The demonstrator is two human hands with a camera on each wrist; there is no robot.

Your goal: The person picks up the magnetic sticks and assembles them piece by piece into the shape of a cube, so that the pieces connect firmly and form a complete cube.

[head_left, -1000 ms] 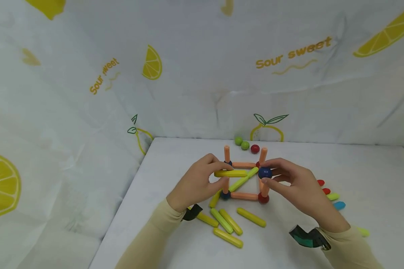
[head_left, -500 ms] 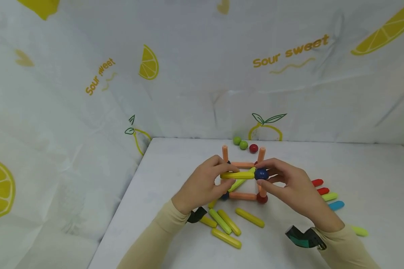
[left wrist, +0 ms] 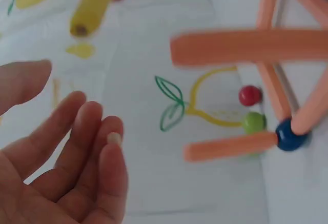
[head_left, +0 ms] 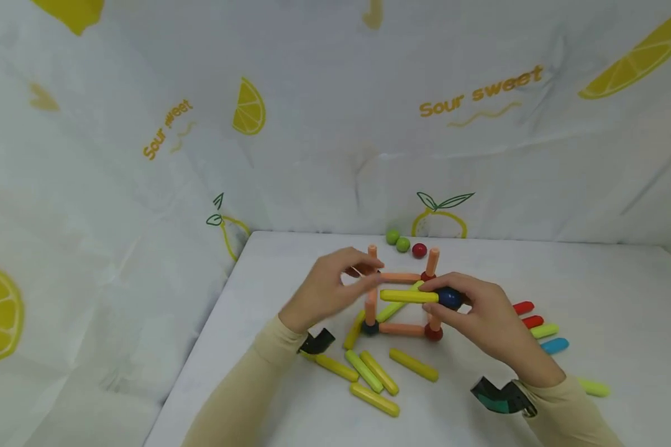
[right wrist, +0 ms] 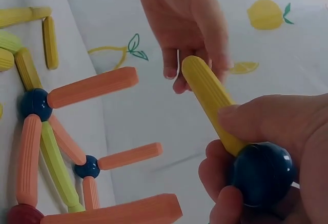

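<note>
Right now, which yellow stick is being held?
The yellow stick in the right hand, with a blue ball at its end; the others lie on the table.

The ball [right wrist: 264,175] is dark blue, its stick [right wrist: 207,97] yellow, the rods [right wrist: 95,87] salmon (the backdrop [head_left: 313,180] white, lemon-patterned).

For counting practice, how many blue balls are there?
3: the held ball in the right hand; the near ball and the far ball at left corners of the orange frame.

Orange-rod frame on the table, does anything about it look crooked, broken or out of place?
No breakage shows. One oddity: a light green rod slants across the orange-rod frame; I can't tell whether it's attached.
</note>
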